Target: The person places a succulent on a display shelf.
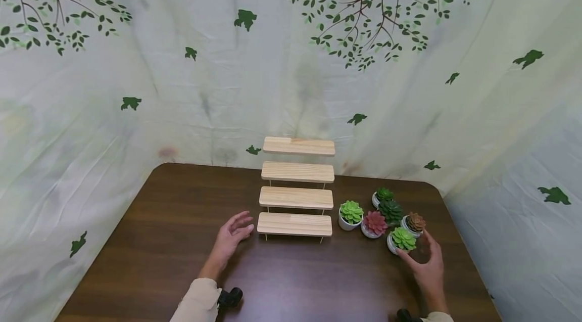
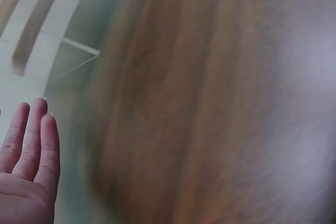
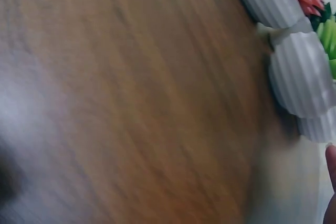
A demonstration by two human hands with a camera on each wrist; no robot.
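My right hand (image 1: 428, 266) is at the near side of a group of small potted succulents, thumb and fingers spread. Its thumb tip is right at the white pot of a light green succulent (image 1: 403, 239), and its fingertips are beside a brown succulent (image 1: 416, 222). In the right wrist view a fingertip (image 3: 331, 156) shows just below ribbed white pots (image 3: 302, 74). My left hand (image 1: 229, 238), holding nothing, hovers left of a wooden four-step stand (image 1: 294, 224); its fingers (image 2: 48, 145) are extended in the left wrist view.
A red succulent (image 1: 375, 223), a dark green one (image 1: 390, 212), a smaller green one (image 1: 384, 194) and another light green one (image 1: 351, 212) stand right of the stand. The brown table (image 1: 291, 276) meets a leaf-patterned curtain (image 1: 227, 109) behind.
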